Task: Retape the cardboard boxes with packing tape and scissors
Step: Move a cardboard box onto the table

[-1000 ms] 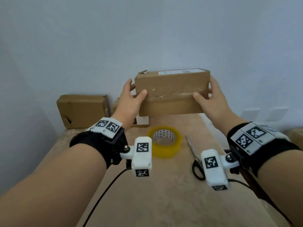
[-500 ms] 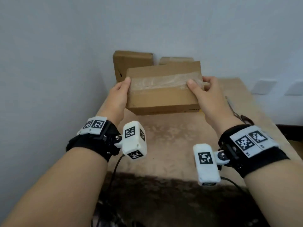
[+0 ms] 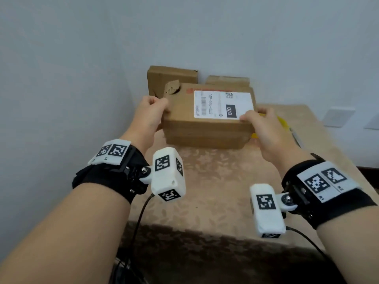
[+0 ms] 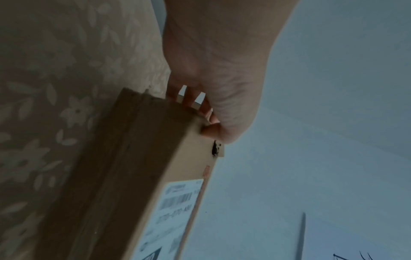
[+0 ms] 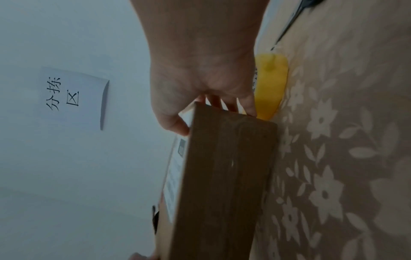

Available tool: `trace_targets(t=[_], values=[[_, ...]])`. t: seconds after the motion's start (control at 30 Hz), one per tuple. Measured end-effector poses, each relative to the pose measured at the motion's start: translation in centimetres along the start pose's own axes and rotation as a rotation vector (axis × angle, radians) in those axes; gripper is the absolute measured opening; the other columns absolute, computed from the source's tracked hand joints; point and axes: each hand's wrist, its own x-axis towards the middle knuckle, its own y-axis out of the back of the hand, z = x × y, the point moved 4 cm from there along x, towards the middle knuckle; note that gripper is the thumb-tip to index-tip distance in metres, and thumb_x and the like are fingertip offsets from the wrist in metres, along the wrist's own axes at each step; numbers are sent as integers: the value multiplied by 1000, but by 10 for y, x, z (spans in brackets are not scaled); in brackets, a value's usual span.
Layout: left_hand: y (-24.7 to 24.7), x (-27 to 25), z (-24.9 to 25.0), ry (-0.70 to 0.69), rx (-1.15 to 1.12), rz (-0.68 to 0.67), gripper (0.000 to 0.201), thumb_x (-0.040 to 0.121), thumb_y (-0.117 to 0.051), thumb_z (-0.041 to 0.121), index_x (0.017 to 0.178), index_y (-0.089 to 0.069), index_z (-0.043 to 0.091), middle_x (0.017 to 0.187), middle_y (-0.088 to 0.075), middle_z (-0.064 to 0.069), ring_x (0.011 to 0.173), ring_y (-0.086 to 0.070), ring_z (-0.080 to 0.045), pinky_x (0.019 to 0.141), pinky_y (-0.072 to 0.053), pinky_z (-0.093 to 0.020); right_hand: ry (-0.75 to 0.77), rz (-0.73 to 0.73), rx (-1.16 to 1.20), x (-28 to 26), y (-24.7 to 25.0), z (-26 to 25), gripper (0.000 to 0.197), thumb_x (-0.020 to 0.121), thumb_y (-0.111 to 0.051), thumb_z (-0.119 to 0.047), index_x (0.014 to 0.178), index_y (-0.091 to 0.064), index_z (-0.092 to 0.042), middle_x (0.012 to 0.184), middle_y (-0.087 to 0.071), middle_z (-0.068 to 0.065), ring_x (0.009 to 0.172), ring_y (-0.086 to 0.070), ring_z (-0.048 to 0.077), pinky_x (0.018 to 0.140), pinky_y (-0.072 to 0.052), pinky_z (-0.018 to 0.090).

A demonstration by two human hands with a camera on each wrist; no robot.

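Both hands hold the labelled cardboard box [image 3: 207, 117] by its ends, left hand [image 3: 148, 116] and right hand [image 3: 264, 128] curled round them, just above the worktop [image 3: 205, 191] near its far edge. Positioning step, seemingly; next calls for the yellow tape roll [image 5: 270, 86] beside the right hand.
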Motion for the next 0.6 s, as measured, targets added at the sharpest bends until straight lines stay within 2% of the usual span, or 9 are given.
trace_targets(t=[0.07,0.13,0.2,0.27,0.3,0.4,0.47,0.53,0.6], values=[[-3,-4,4,-55,54,-55,39,80,-47,-1,112,-46,22,102,-52,2,92,-55,-18,77,-50,-36,37,6,-10,2,2,-3,62,66,-63,-17,125,-46,-23,113,-63,-4,107,-60,19,83,-45,35],[-5,-11,6,-90,105,-130,63,80,-43,-6,134,-36,25,110,-49,6,95,-55,-11,79,-52,-35,58,-6,-10,3,3,-5,69,59,-59,-15,126,-47,-26,118,-63,-6,110,-60,18,85,-45,32],[-5,-15,4,-110,132,-196,70,83,-44,-5,141,-30,31,110,-48,15,97,-54,-6,77,-53,-29,82,-25,-22,3,3,-8,69,58,-57,-15,125,-47,-27,117,-64,-8,108,-60,16,78,-42,27],[-2,-19,5,-113,140,-230,62,86,-47,0,137,-36,34,107,-50,19,97,-56,-8,76,-51,-27,105,-41,-19,4,2,-11,64,67,-57,-11,129,-48,-26,109,-65,-13,100,-61,13,74,-40,27],[0,-18,5,-113,144,-236,54,85,-50,5,130,-43,35,106,-53,16,97,-58,-11,78,-51,-29,112,-54,-11,4,0,-13,59,75,-55,-8,130,-48,-28,104,-66,-15,94,-62,12,74,-42,28],[4,-18,4,-106,228,-281,34,73,-56,29,107,-54,33,100,-61,7,88,-61,-12,81,-50,-34,122,-82,24,4,-4,-19,48,86,-49,-4,126,-52,-31,99,-70,-11,86,-68,14,79,-51,40],[4,-19,2,-102,275,-305,33,73,-56,39,105,-54,27,94,-61,7,80,-60,-11,77,-49,-32,130,-51,48,5,-6,-23,45,89,-51,-4,127,-49,-28,104,-68,-4,90,-69,18,83,-54,44],[3,-18,3,-106,298,-275,39,83,-54,49,107,-54,19,89,-60,7,74,-60,-13,73,-48,-31,134,-2,84,6,-7,-26,42,92,-57,-6,128,-43,-23,106,-63,-3,95,-68,16,86,-56,43],[4,-15,4,-103,331,-221,46,92,-44,54,109,-56,13,87,-63,4,71,-62,-17,68,-47,-31,134,55,134,7,-8,-24,45,90,-65,-10,124,-37,-21,107,-55,-5,100,-66,15,88,-56,41]])
